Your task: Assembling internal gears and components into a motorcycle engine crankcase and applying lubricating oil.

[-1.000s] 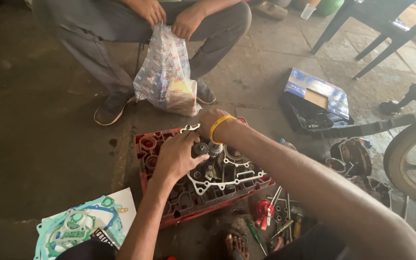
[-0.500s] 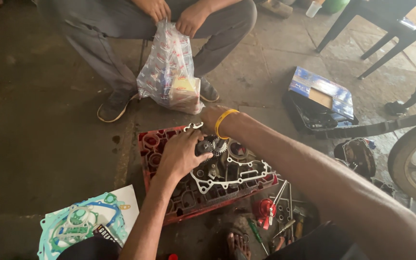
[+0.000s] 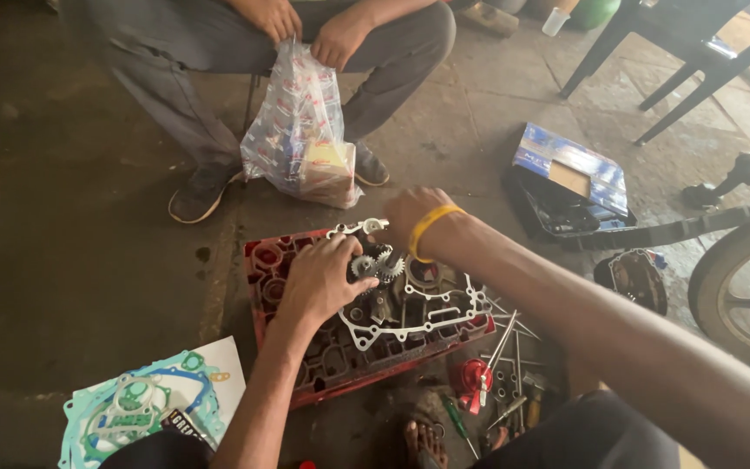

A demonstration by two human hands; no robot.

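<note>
Left hand (image 3: 321, 280): rests palm-down on the engine case, fingers (image 3: 345, 252) curled onto the gear cluster and gripping it from the left side.
Right hand (image 3: 408, 217): reaches in from the far side of the gears, knuckles toward the camera; a yellow wristband (image 3: 431, 227) circles the wrist. Whether its fingers are wide or closed on anything I cannot tell, as they are hidden behind the hand.
Gear cluster (image 3: 377, 265): small dark toothed wheels standing in the upper middle of the engine case, between the two hands and touching the left one.
Engine case (image 3: 410, 313): dark metal half lying flat, with a pale gasket outline along its edge.
Red crate (image 3: 281, 260): sits on the floor under the engine case, its moulded cells showing at the left.
Tools (image 3: 501, 382): thin rods, a screwdriver and a red part scattered on the floor just right of the crate.
Gasket sheet (image 3: 136, 408): teal shapes on white card, lower left, well apart from the crate.
Other person (image 3: 219, 35): seated opposite, both hands holding a clear printed plastic bag (image 3: 301, 130) that hangs to the floor.
Blue box (image 3: 570, 165): open on the floor at right, near a wheel (image 3: 744, 287).
</note>
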